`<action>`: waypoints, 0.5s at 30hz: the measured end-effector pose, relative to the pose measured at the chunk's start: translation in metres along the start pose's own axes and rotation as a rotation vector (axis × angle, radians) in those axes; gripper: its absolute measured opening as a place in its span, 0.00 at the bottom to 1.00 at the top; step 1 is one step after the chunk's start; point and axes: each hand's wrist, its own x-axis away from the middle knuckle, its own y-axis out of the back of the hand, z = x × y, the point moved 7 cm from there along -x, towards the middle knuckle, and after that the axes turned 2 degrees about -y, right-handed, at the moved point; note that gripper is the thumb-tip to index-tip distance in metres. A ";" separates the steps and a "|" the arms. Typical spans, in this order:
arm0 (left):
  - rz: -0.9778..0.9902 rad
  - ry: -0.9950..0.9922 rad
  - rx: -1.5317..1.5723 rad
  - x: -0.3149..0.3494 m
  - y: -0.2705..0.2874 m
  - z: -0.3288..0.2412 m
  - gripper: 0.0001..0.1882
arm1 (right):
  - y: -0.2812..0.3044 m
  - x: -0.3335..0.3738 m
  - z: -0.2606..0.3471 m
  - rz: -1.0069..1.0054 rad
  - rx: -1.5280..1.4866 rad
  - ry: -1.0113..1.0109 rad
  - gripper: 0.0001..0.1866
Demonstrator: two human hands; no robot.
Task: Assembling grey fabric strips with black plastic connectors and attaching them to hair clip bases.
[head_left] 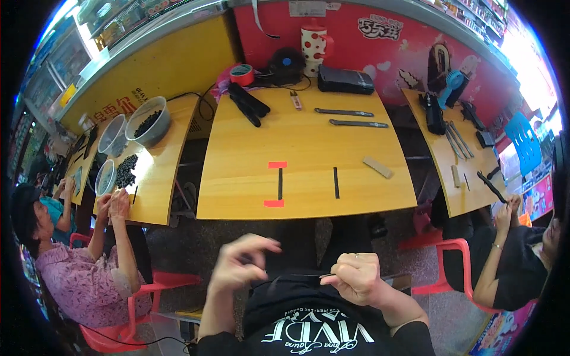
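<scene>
The table point(237, 172) is in front of me. My left hand point(240, 264) is blurry, finger and thumb apart, with nothing in it that I can see. A tan block point(377, 167) sits near the table's near right corner. The thin strip point(306, 275) is past the table's near edge, over my lap, pinched in my right hand point(358, 277). I think I should pinch gently, so it won't bend.

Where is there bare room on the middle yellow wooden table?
Free on the table: the middle, between the long flat grey bars and thin black strips; also the front left, between the red tape pieces and its left edge. Crowded: the back, around the black rectangular case and white red-spotted tumbler.
</scene>
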 end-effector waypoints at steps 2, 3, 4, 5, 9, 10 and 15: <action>0.157 0.161 0.184 -0.012 -0.041 -0.002 0.23 | 0.002 -0.005 -0.005 0.004 0.043 -0.011 0.16; 0.151 0.246 0.161 -0.005 -0.046 0.010 0.20 | 0.007 -0.005 -0.010 -0.041 -0.010 -0.036 0.16; 0.148 0.336 0.139 0.002 -0.050 0.019 0.16 | 0.013 -0.004 -0.014 -0.087 -0.065 -0.067 0.16; 0.151 0.337 0.141 0.002 -0.050 0.020 0.16 | 0.019 -0.006 -0.016 -0.113 -0.103 -0.080 0.15; 0.276 0.305 0.049 -0.014 -0.055 0.002 0.11 | 0.034 0.003 -0.039 -0.152 -0.126 -0.212 0.17; 0.269 0.337 0.050 -0.021 -0.051 -0.001 0.11 | 0.038 0.003 -0.043 -0.159 -0.127 -0.213 0.17; 0.392 0.579 0.020 -0.060 -0.041 -0.005 0.11 | 0.061 0.000 -0.057 -0.221 -0.066 -0.215 0.14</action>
